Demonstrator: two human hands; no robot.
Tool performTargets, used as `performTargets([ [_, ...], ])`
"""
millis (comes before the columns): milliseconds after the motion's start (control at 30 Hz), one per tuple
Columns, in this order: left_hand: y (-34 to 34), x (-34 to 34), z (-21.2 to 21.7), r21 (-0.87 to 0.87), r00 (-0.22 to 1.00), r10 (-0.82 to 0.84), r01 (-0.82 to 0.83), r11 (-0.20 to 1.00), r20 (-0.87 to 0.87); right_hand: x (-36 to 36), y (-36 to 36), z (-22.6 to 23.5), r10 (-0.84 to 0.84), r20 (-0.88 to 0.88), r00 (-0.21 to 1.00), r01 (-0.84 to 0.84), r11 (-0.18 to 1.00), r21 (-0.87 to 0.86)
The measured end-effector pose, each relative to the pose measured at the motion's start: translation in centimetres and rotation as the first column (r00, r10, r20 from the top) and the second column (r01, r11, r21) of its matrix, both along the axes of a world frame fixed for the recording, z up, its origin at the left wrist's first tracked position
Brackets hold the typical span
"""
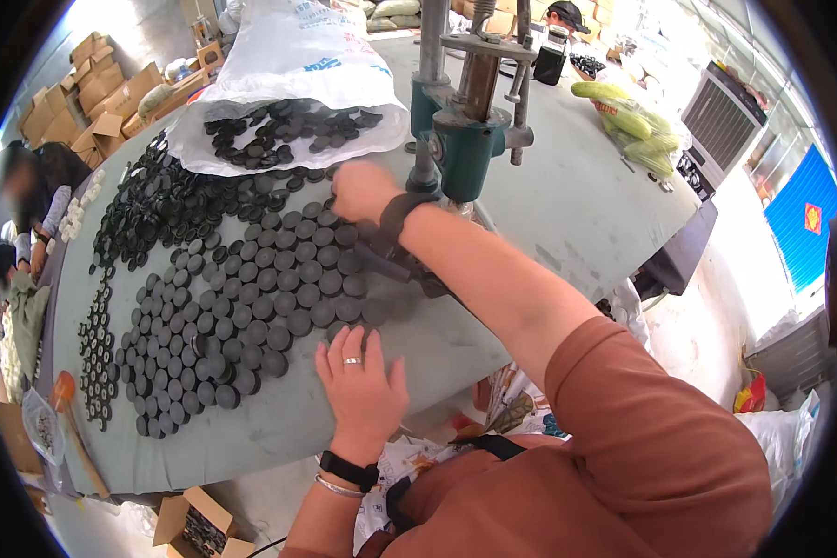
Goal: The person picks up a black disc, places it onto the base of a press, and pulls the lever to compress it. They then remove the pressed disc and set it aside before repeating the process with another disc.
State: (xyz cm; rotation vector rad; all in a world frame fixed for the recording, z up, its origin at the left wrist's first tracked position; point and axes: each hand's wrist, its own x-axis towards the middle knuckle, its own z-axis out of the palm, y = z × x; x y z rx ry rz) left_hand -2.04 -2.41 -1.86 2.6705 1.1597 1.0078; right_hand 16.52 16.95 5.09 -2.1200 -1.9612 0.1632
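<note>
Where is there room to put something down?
On the grey tabletop between the green metal press and the clear plastic bag of green vegetables, and between the round grey caps and the near edge. Caps and piled black round pieces crowd the left.

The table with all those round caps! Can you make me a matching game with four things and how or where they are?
Things:
1. Left hand
2. Right hand
3. Cardboard box
4. White plastic bag

Clues:
A. flaps open, past the near edge of the table
B. dark pieces show in its mouth
C. wearing a ring, at the near edge of the grey caps
D. near the green machine

Right pairs: 1-C, 2-D, 3-A, 4-B
</note>
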Motion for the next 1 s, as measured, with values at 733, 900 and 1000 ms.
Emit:
performTargets([
  [733, 0.5, 0.5, 0.7, -0.223, 0.979, 0.152, -0.179, 0.958, -0.135, -3.5, -3.0, -7.7, 0.374, 0.018, 0.927, -0.370, 0.908, 0.197],
  [900, 0.2, 0.6, 0.7, -0.221, 0.976, 0.134, -0.171, 0.960, -0.171, -2.8, -6.4, -6.1, 0.359, 0.112, 0.927, -0.373, 0.915, 0.151],
  [1000, 0.1, 0.7, 0.7, -0.215, 0.975, 0.145, -0.180, 0.960, -0.170, -1.7, -4.1, -4.7, 0.226, 0.040, 0.973, -0.229, 0.957, 0.175],
])
